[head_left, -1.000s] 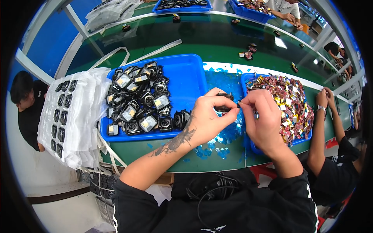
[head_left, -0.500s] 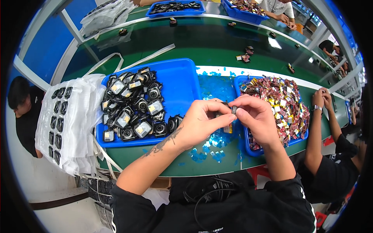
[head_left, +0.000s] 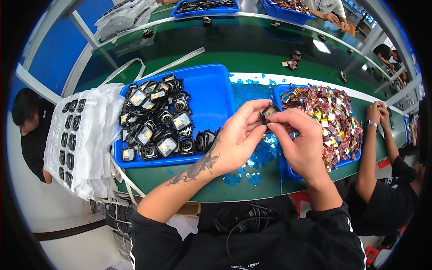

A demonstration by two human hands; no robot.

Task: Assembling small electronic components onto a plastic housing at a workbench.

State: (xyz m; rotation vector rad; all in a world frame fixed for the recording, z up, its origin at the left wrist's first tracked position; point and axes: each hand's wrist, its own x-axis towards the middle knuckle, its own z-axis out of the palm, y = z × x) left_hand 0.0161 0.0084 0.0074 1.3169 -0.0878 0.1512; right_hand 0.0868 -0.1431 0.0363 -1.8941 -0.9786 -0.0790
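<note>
Between my hands is a small black smartwatch case (head_left: 270, 110), tilted so its open inside shows. My left hand (head_left: 243, 135) grips it with thumb and fingers. At its lower right edge, my right hand (head_left: 299, 135) has thumb and forefinger pinched; whether they hold a small part or the case itself is hidden. On the left, a blue tray (head_left: 209, 90) carries a heap of similar black watch cases (head_left: 155, 119). A second blue tray (head_left: 281, 92) on the right, partly behind my right hand, is piled with small red, gold and white electronic parts (head_left: 337, 121).
Blue film squares (head_left: 252, 166) litter the green bench (head_left: 198, 184). White packing trays (head_left: 96, 135) with watch cases stack at the left. Beyond runs a green conveyor (head_left: 216, 49) with scattered parts. Co-workers' arms (head_left: 369, 153) are at the right; another person (head_left: 33, 121) is far left.
My hands have turned the watch case so its inside shows, and my left hand has opened wider around it. Parts on the conveyor sit slightly farther right.
</note>
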